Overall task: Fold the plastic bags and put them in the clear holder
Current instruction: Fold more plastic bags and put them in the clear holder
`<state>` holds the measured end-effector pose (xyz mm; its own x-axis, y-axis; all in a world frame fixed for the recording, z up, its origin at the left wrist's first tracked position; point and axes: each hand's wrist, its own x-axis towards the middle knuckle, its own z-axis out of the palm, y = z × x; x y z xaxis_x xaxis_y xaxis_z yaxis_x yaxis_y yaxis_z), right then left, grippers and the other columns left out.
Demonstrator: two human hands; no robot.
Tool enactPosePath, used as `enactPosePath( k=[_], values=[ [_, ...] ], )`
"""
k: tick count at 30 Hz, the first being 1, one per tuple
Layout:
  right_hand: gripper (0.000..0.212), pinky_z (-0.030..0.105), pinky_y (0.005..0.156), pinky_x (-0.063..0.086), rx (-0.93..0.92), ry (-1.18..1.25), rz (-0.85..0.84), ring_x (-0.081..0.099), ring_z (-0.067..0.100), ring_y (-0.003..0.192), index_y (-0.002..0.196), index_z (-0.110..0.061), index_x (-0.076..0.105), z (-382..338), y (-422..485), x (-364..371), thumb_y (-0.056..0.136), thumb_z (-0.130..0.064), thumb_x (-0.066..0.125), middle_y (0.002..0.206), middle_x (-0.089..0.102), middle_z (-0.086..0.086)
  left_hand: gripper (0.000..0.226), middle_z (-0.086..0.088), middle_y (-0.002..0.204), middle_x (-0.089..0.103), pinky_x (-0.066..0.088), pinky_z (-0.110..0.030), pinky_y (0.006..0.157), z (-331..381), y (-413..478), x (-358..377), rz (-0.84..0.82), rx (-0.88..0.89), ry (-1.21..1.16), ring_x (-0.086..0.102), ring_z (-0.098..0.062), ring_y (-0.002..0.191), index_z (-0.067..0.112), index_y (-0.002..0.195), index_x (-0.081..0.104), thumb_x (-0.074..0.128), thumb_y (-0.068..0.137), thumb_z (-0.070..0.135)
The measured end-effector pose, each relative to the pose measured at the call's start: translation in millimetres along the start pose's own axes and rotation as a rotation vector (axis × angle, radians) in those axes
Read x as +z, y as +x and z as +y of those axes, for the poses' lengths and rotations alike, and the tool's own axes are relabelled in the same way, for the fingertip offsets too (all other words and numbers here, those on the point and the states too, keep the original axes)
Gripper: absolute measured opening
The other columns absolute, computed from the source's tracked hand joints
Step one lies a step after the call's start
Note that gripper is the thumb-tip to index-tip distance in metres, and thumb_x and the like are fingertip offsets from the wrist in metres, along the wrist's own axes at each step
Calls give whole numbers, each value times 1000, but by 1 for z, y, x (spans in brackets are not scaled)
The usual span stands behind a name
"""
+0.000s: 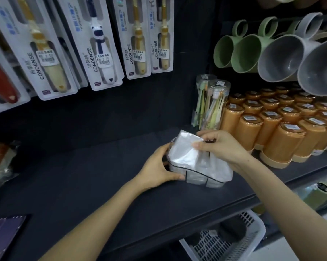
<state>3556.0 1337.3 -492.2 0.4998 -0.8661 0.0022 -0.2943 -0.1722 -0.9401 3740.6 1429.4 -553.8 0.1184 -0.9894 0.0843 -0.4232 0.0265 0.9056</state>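
Observation:
A clear holder [206,178] with dark rim lines stands on the black shelf [83,176], packed with folded white plastic bags. One folded plastic bag [183,147] sticks up out of its top at a slant. My right hand [221,146] pinches that bag's upper right edge from above. My left hand [157,166] grips the holder's left side, thumb along its front lower edge and fingers behind it.
Carded toothbrushes [100,44] hang on the back wall. Two clear toothbrush tubs [213,106] and rows of orange cups [283,129] stand right of the holder. Green and grey mugs [272,53] hang above. A white basket [230,240] sits below the shelf, a phone [4,234] at front left.

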Motion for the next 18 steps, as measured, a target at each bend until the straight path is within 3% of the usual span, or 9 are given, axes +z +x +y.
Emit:
enactPosePath(
  k=[4,6,10,13,15,18],
  values=[
    [19,34,102,40,-25,-183,-1,48,1,116,74,0,71,-3,-12,19,80,-18,76,97,60,-13,100,14,132,44,33,5,81,4,-24,0,56,42,49,40,30,104,23,142,38,91,58,11],
    [27,39,103,39,-56,-327,44,47,-3,111,74,3,69,-3,-17,26,78,-23,77,92,65,-8,99,17,129,44,32,5,82,5,-32,-1,75,54,50,37,32,105,24,141,39,91,58,10],
    [23,34,99,35,-158,-586,176,50,7,121,67,-6,68,-10,-27,41,79,-26,72,113,67,-1,97,14,131,46,32,4,85,5,-47,1,112,70,66,38,28,109,24,139,42,92,57,13],
    [10,31,98,22,-239,-753,274,48,19,123,73,-17,72,-11,-33,53,80,-24,69,131,58,-4,95,15,130,47,33,2,87,6,-58,2,146,76,82,39,26,110,24,137,43,92,57,16],
    [5,32,92,21,-334,-865,355,53,28,116,68,-15,73,-6,-37,63,72,-18,73,126,62,3,95,19,129,45,33,1,90,8,-65,3,160,82,89,40,22,114,26,137,43,92,57,18],
    [14,35,84,25,-428,-952,434,65,36,90,49,-14,67,0,-45,75,48,-11,80,100,72,13,94,28,126,42,34,0,91,12,-74,5,167,104,103,41,18,115,32,134,42,92,56,20]
  ],
)
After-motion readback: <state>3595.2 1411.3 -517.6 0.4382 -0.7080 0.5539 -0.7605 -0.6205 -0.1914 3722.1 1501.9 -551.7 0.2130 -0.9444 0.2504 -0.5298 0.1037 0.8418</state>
